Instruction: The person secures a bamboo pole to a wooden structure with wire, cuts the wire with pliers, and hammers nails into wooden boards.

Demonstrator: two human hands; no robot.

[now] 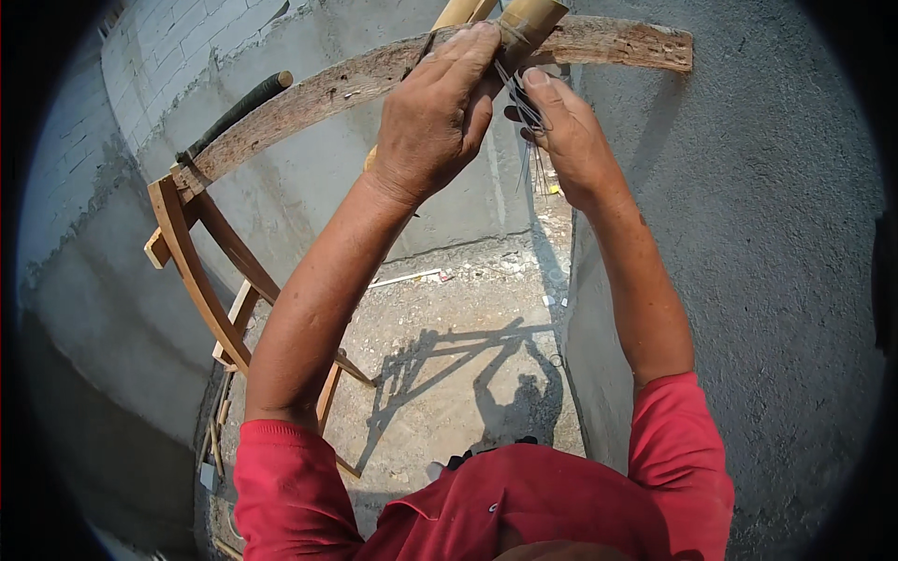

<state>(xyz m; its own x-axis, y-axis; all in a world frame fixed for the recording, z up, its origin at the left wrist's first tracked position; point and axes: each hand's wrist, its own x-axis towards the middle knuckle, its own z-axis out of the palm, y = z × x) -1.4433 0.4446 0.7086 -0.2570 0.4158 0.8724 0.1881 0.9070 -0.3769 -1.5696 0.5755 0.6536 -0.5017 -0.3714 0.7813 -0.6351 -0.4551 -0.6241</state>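
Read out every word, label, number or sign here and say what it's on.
No text can be read.
Red shirt: one small pale mark, too small to make out.
Ground scraps: too small to tell.
Wooden plank, round pole, grey wall: no lettering shows.

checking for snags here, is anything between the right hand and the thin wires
Nothing visible: the right hand has the thin wires in its grasp, close to the bamboo pole. The left hand is to their left, not in between.

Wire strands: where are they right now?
In the head view, the wire strands are near the top, just right of centre, in the right hand, below the bamboo pole.
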